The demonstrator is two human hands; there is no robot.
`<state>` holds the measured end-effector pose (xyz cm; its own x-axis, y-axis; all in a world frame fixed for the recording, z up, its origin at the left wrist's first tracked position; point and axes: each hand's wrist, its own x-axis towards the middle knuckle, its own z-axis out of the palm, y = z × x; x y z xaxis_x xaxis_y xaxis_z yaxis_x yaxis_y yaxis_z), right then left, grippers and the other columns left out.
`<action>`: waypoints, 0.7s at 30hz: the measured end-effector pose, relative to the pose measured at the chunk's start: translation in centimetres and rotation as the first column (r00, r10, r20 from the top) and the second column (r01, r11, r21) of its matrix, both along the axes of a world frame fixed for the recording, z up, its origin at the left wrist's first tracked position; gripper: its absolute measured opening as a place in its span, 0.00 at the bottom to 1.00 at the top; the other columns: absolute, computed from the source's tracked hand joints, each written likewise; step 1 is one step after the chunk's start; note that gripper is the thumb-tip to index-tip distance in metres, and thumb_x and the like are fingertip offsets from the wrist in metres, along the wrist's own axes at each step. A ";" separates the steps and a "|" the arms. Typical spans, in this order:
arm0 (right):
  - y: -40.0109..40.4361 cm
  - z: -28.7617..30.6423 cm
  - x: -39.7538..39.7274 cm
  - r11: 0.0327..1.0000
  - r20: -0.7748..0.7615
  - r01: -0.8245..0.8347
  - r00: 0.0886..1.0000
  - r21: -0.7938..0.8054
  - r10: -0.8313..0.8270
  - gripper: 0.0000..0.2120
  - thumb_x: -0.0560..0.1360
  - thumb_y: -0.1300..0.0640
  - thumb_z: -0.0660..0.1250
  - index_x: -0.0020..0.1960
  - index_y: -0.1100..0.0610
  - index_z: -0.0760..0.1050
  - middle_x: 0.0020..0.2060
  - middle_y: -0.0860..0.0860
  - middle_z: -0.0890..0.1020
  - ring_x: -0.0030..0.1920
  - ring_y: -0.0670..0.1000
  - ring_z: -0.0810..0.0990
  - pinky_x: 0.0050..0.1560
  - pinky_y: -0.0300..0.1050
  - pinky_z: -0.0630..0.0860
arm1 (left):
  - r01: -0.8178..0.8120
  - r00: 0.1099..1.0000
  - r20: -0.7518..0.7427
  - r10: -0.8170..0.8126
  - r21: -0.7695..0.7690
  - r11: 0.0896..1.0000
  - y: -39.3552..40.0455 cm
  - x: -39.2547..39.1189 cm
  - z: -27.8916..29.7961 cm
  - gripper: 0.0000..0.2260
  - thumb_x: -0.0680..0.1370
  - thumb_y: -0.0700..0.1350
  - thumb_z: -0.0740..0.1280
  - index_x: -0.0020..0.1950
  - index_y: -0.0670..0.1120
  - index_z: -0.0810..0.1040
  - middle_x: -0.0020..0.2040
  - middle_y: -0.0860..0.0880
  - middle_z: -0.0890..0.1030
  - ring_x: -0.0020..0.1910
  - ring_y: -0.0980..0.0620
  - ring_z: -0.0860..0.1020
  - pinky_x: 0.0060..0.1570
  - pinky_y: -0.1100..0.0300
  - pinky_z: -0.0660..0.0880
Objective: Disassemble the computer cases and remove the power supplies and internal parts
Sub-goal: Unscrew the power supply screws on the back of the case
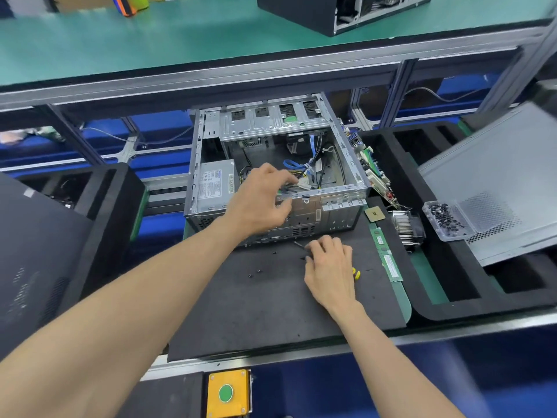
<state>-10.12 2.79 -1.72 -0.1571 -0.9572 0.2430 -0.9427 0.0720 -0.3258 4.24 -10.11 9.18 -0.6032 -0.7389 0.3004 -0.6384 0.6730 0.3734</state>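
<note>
Here, an open computer case [271,164] lies at the far edge of the black mat [271,297] on the surface, its power supply [215,184] in the left compartment. The left hand [259,197] reaches over the case's near wall, fingers curled at a white cable plug [304,184]. The right hand [330,267] rests on the mat, fingers curled round a screwdriver [300,245]. Loose screws [254,273] lie nearby. Right of the case sit a circuit board [375,173], memory sticks [387,254], a heatsink [405,227] and a tub of screws [446,220].
</note>
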 end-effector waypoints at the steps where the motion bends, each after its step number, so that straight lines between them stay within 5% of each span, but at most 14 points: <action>1: -0.1 -0.1 0.3 0.999 -0.020 -0.051 0.999 0.004 0.051 0.05 0.72 0.63 0.73 0.47 0.58 0.79 0.44 0.55 0.78 0.45 0.59 0.76 0.45 0.54 0.70 | 0.034 0.999 -0.010 -0.036 -0.175 0.984 1.0 0.6 -0.6 0.13 0.73 0.45 0.68 0.57 0.45 0.79 0.53 0.47 0.79 0.54 0.45 0.73 0.56 0.50 0.71; 4: -0.8 -0.6 0.8 0.980 -0.030 -0.131 0.990 0.146 0.137 0.05 0.80 0.62 0.64 0.52 0.60 0.78 0.49 0.57 0.77 0.50 0.61 0.75 0.48 0.53 0.67 | 0.164 0.986 0.069 -0.150 -0.338 0.927 4.1 3.1 -4.2 0.07 0.75 0.41 0.68 0.52 0.43 0.76 0.53 0.44 0.75 0.50 0.43 0.71 0.52 0.50 0.70; 6: -1.4 -0.9 0.9 0.966 -0.015 -0.142 0.989 0.215 0.149 0.07 0.82 0.62 0.60 0.57 0.60 0.75 0.54 0.56 0.76 0.53 0.59 0.74 0.51 0.50 0.67 | 0.189 0.979 0.103 -0.175 -0.150 0.970 5.6 5.4 -6.9 0.05 0.77 0.41 0.66 0.52 0.44 0.75 0.51 0.47 0.73 0.47 0.46 0.72 0.48 0.49 0.74; 9: -2.0 -0.7 1.2 0.961 0.013 -0.133 0.991 0.241 0.134 0.06 0.80 0.66 0.61 0.56 0.59 0.71 0.55 0.57 0.75 0.53 0.57 0.74 0.51 0.47 0.69 | -0.002 0.992 0.126 -0.022 0.193 0.981 7.1 8.8 -10.1 0.08 0.77 0.45 0.68 0.56 0.49 0.75 0.52 0.55 0.71 0.46 0.57 0.73 0.52 0.53 0.76; 12: -2.1 -0.4 1.5 0.960 -0.009 -0.149 0.988 0.238 0.155 0.13 0.75 0.70 0.64 0.56 0.58 0.69 0.55 0.58 0.74 0.52 0.57 0.74 0.51 0.47 0.72 | -0.109 0.993 0.075 0.089 0.326 0.939 7.7 10.1 -12.0 0.12 0.76 0.46 0.73 0.58 0.52 0.79 0.51 0.59 0.72 0.47 0.64 0.73 0.53 0.62 0.73; 16: -2.4 -1.0 2.2 0.956 0.054 -0.203 0.979 0.210 0.196 0.10 0.79 0.67 0.62 0.58 0.59 0.68 0.56 0.57 0.73 0.55 0.56 0.73 0.51 0.44 0.68 | -0.150 0.986 -0.023 0.164 0.289 0.946 8.0 9.2 -12.7 0.09 0.75 0.42 0.76 0.54 0.48 0.86 0.45 0.57 0.76 0.43 0.67 0.73 0.48 0.73 0.68; 21: -3.8 -0.8 4.6 0.943 0.096 -0.284 0.958 0.173 0.270 0.11 0.82 0.65 0.61 0.63 0.60 0.71 0.59 0.56 0.73 0.59 0.58 0.72 0.51 0.49 0.70 | -0.229 0.966 -0.072 0.246 0.190 0.955 8.7 7.9 -12.9 0.04 0.73 0.37 0.76 0.45 0.45 0.86 0.41 0.52 0.80 0.42 0.52 0.79 0.46 0.64 0.72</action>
